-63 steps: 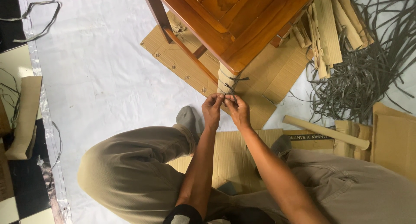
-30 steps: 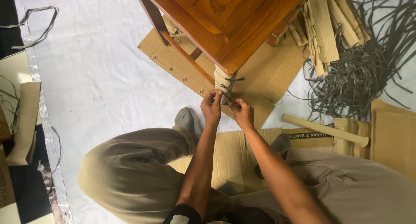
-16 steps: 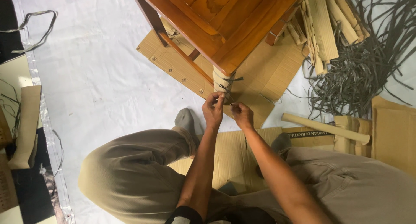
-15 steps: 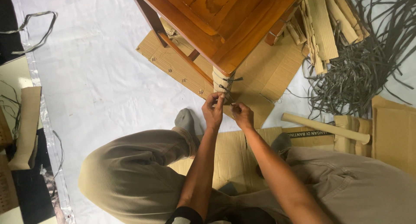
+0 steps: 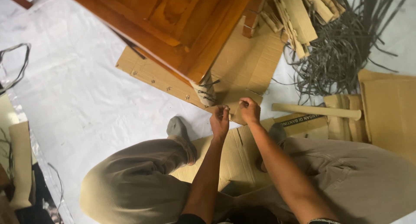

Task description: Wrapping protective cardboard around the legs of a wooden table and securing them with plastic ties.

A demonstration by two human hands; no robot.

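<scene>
Both hands have dropped a little away from the wrapped furniture leg since the earlier frames, where they worked right against its binding; now they sit just below and to the right of it. The left hand (image 5: 220, 119) has its fingers curled together in a pinch, though what it grips is too small to make out, perhaps a thin strap end. The right hand (image 5: 249, 110) is likewise closed, its fingertips pinching the edge of a cardboard piece (image 5: 239, 103) that lies on the floor at the foot of the leg. The wrapped leg (image 5: 204, 90), covered in pale cardboard and crossed by dark straps, stands under the corner of the wooden furniture piece (image 5: 173, 25), which fills the top of the view. Beneath it lies a flat cardboard sheet (image 5: 160, 74) on the white floor covering (image 5: 78, 103). The person sits with knees spread in khaki trousers (image 5: 130, 185), one grey-socked foot (image 5: 177, 131) near the left hand. To the right lie a pale cardboard tube (image 5: 316, 111), a stack of cardboard panels (image 5: 390, 107), and farther up a tangled heap of dark straps (image 5: 346, 42) beside folded cardboard strips (image 5: 299, 16).
</scene>
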